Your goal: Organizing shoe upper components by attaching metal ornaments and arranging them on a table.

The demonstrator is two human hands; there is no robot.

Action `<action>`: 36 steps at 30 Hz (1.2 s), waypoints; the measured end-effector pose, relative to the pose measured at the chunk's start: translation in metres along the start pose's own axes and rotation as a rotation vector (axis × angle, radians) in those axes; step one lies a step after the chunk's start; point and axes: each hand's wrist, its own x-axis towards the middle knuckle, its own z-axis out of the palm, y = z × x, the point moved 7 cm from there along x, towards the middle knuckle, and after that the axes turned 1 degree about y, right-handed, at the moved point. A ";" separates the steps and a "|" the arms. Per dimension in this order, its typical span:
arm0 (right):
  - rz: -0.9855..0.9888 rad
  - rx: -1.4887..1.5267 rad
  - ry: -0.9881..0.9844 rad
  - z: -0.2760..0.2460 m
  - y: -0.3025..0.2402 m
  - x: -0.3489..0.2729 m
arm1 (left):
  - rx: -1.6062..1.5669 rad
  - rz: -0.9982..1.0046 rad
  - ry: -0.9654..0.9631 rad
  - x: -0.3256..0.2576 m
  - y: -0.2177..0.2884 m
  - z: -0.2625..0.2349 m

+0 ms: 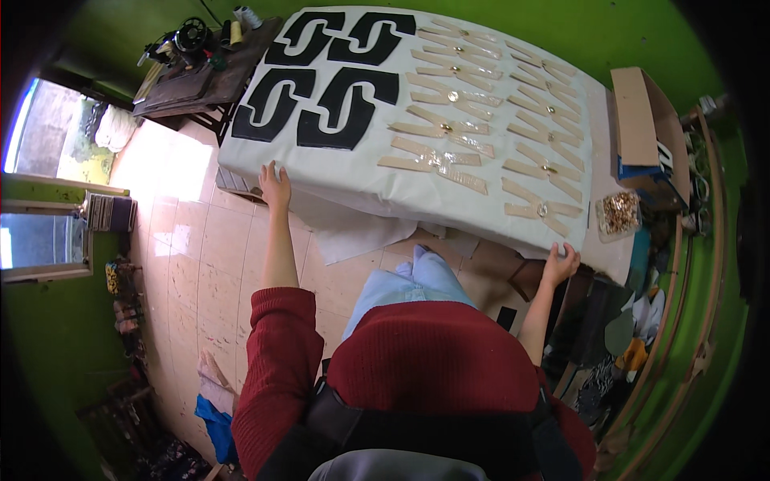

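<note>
Left hand and right hand curl at the table's near edge — can't tell if gripping. Black cutouts line its left edge, crossed beige straps its right — laid out, not joined.

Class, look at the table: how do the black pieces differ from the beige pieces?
Colour: the black pieces are dark all over; the beige pieces are pale, most with a shiny centre.
Shape: the black pieces are broad, with a curved slot cut out; the beige pieces have narrow arms spreading from the middle.
Layout: the black pieces form two pairs at left; the beige pieces form two columns further right.
Shared: both lie on the white cloth.
</note>
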 end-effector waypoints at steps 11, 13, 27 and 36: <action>0.228 0.100 -0.154 -0.008 0.020 0.012 | 0.043 -0.219 0.040 0.088 -0.072 -0.019; 0.254 0.050 -0.126 -0.008 0.011 0.014 | 0.038 -0.216 0.056 0.108 -0.100 -0.026; 0.526 0.071 -0.191 0.006 0.080 0.050 | -0.023 -0.358 -0.074 0.161 -0.181 -0.043; 0.518 0.411 0.001 -0.006 0.098 0.064 | -0.577 -0.345 -0.156 0.177 -0.158 -0.048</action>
